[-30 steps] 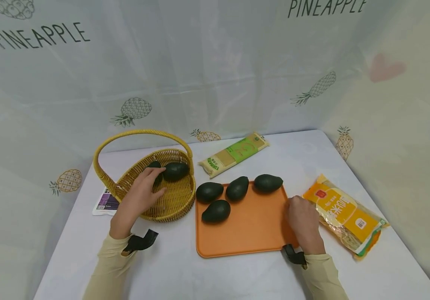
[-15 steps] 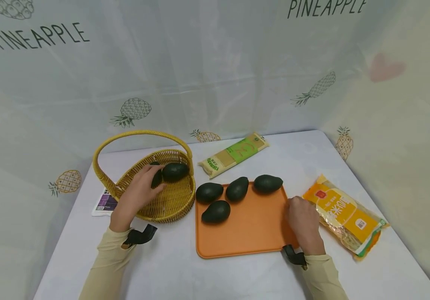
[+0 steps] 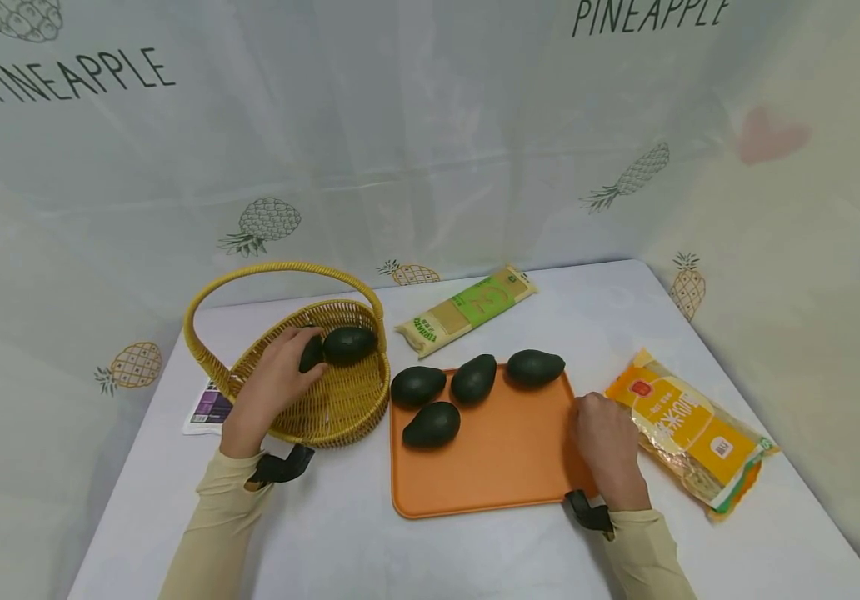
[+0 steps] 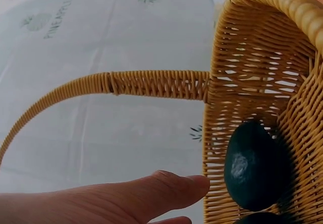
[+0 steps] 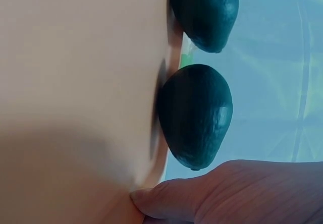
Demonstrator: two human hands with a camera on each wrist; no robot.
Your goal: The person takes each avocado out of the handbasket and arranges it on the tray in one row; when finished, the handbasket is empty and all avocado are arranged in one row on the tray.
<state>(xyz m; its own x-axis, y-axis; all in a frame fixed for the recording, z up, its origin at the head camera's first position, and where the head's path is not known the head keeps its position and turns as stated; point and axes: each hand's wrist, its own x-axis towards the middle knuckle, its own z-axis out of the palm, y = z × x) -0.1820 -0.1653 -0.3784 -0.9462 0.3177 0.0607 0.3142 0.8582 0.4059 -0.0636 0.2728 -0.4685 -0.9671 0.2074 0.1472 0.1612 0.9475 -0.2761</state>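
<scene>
Wrap the left hand [image 3: 272,379], loosely cupped over an avocado [image 3: 312,354] in the basket [image 3: 343,408] near the desk [image 3: 332,537]'s far-left corner (unclear if gripping), evenly round; steady the tray [image 3: 497,458] with the right hand [image 3: 608,440], pinching its edge.

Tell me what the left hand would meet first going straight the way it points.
Most likely the partly hidden avocado in the basket, right at the left hand; whether they touch is unclear.

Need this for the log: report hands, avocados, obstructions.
Left hand over an avocado in the basket, grip unclear. Right hand grips edge of the orange tray. Four avocados on it, two in the basket. Basket handle stands up, possible snag.
</scene>
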